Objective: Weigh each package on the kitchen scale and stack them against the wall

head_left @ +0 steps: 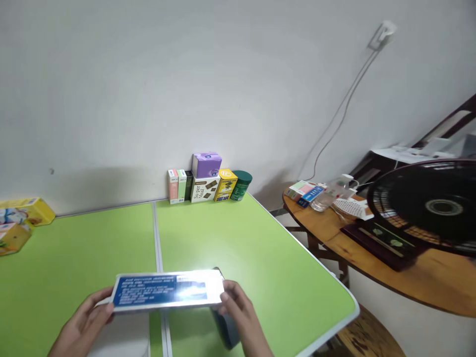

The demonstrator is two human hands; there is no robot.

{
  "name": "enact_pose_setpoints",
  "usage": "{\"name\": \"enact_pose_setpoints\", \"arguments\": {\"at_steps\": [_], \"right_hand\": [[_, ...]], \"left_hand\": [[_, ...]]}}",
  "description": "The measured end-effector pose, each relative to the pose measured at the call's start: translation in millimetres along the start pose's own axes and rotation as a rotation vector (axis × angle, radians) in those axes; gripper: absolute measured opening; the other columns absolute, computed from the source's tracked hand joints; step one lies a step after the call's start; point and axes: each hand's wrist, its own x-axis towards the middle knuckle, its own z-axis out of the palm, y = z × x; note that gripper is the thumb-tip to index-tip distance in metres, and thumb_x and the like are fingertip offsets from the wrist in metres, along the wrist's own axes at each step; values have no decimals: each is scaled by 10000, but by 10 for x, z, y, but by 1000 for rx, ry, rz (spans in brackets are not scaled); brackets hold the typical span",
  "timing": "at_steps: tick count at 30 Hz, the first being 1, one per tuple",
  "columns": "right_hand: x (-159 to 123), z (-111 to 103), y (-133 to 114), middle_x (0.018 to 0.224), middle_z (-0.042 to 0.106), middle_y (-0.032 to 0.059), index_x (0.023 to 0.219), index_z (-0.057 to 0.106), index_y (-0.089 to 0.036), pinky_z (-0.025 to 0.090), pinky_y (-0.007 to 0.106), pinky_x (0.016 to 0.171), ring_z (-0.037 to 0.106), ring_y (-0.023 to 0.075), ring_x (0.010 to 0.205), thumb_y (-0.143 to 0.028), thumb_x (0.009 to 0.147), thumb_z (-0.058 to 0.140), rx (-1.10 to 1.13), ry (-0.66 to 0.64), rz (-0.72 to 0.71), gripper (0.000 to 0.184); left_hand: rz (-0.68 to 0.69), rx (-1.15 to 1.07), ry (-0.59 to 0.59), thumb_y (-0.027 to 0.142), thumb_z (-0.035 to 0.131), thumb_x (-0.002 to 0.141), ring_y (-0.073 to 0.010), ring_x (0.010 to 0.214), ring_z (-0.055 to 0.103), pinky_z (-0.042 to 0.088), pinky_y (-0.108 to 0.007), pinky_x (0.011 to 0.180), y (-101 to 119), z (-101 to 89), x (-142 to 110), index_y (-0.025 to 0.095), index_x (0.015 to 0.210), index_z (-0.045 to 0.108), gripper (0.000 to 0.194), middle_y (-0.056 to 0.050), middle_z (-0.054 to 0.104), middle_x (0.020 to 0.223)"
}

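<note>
A long flat box point(156, 291) with a blue printed panel is held level above the green table point(208, 233), with glare washing out its right part. My left hand point(87, 317) grips its left end between thumb and fingers. At the opposite end my right hand point(238, 305) pinches the box the same way. Beneath the right end lies a dark elongated object point(226, 329), partly covered by the box and hand; its kind is unclear. A white item point(121, 334) sits below the left end, mostly hidden.
Against the wall stand small cartons, including a white one point(203, 191) under a purple box point(207, 165), a yellow box point(225, 184) and a green canister point(241, 185). Yellow packages point(28, 220) lie far left. On the right, a wooden table point(427, 282) carries a black fan point(427, 208) and a bottle point(329, 193).
</note>
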Motion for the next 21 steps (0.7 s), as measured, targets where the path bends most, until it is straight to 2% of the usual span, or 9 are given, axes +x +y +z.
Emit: {"name": "enact_pose_setpoints", "arguments": {"at_steps": [2, 4, 8, 11, 13, 16, 21], "right_hand": [[85, -212, -138, 812, 634, 29, 871, 614, -217, 474, 308, 642, 573, 186, 673, -541, 727, 644, -27, 18, -21, 356], [160, -394, -220, 824, 626, 26, 886, 606, -212, 466, 297, 656, 573, 179, 697, -525, 753, 625, -40, 37, -28, 341], [315, -669, -230, 819, 632, 33, 907, 618, -204, 467, 312, 677, 582, 188, 709, -526, 763, 608, -47, 109, -20, 352], [541, -815, -210, 841, 649, 49, 910, 640, -196, 477, 323, 679, 594, 202, 727, -517, 753, 618, -66, 120, -16, 357], [789, -901, -206, 840, 659, 53, 901, 656, -194, 488, 324, 679, 603, 207, 741, -519, 730, 633, -73, 138, -8, 369], [1282, -1045, -189, 852, 681, 59, 869, 674, -189, 504, 336, 711, 618, 218, 776, -536, 676, 648, -113, 221, -30, 398], [2149, -1353, -161, 984, 708, 104, 868, 690, -174, 465, 379, 856, 613, 287, 968, -528, 665, 564, -292, 414, -147, 427]], "left_hand": [[27, 19, -66, 676, 658, 549, -353, 1086, 579, 340, -588, 1007, 234, 255, 20, 222, 1167, 572, 772, -90, 687, 1074], [47, 36, -108, 661, 652, 572, -342, 1093, 577, 277, -593, 1039, 379, 505, 40, 224, 1179, 568, 753, -88, 679, 1094], [38, 24, -209, 595, 668, 624, -324, 1069, 596, 275, -568, 1054, 456, 884, 132, 227, 1176, 573, 670, -87, 671, 1116], [36, 3, -239, 481, 688, 682, -310, 1045, 613, 309, -554, 1042, 504, 1127, 266, 220, 1140, 604, 534, -93, 669, 1126], [52, -1, -228, 371, 684, 721, -298, 1019, 628, 359, -533, 1015, 580, 1345, 394, 217, 1073, 643, 387, -95, 667, 1132], [133, 17, -223, 262, 628, 773, -272, 1004, 638, 449, -462, 943, 715, 1809, 655, 205, 1015, 657, 250, -95, 662, 1145], [309, 125, -197, 198, 512, 839, -228, 975, 648, 485, -322, 860, 823, 2766, 1184, 100, 1102, 596, 293, -160, 620, 1191]]}}
